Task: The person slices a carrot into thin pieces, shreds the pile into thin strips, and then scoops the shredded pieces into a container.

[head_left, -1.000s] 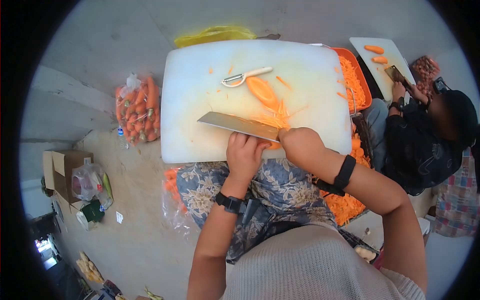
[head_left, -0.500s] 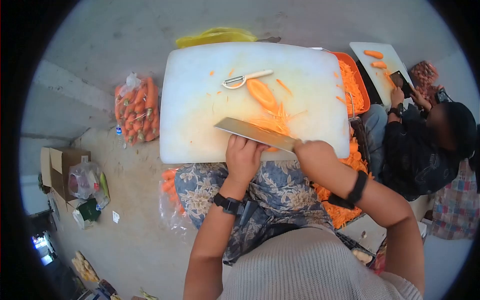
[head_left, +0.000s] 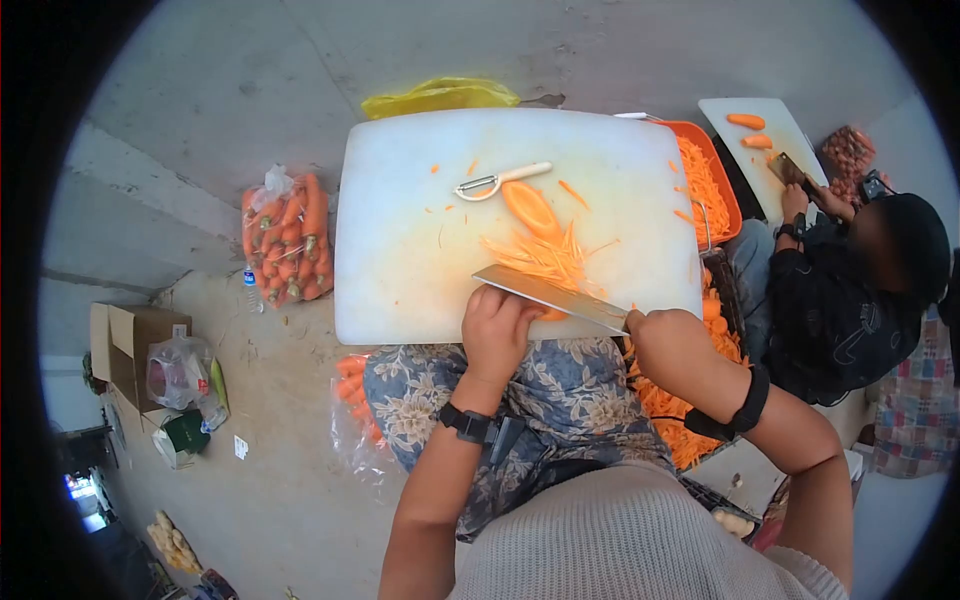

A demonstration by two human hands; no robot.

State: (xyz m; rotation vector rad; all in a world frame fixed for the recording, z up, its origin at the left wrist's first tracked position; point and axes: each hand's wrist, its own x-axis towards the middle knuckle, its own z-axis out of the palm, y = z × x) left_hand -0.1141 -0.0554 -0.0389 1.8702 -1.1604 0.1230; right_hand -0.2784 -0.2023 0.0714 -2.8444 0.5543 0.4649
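My right hand (head_left: 671, 347) grips the handle of a wide-bladed kitchen knife (head_left: 548, 297), whose blade slants across the near part of a white cutting board (head_left: 400, 240). Curled against the near side of the blade, my left hand (head_left: 494, 328) presses on a piece of carrot (head_left: 553, 314); its fingertips are partly hidden by the blade. Just beyond the knife lies a loose pile of carrot shreds (head_left: 545, 257). Flat oval carrot slices (head_left: 531, 208) rest behind the pile, close to a white-handled peeler (head_left: 503, 180).
An orange basket of shredded carrot (head_left: 737, 222) stands right of the board, with more shreds (head_left: 690, 445) in a container below. A bag of carrots (head_left: 288, 240) is at left. At right, a co-worker (head_left: 850, 285) cuts carrots on another board (head_left: 765, 185).
The knife has shifted right along the board and slightly toward me, my right hand moving with it. More of the shred pile shows beyond the blade. The whole view has shifted slightly.
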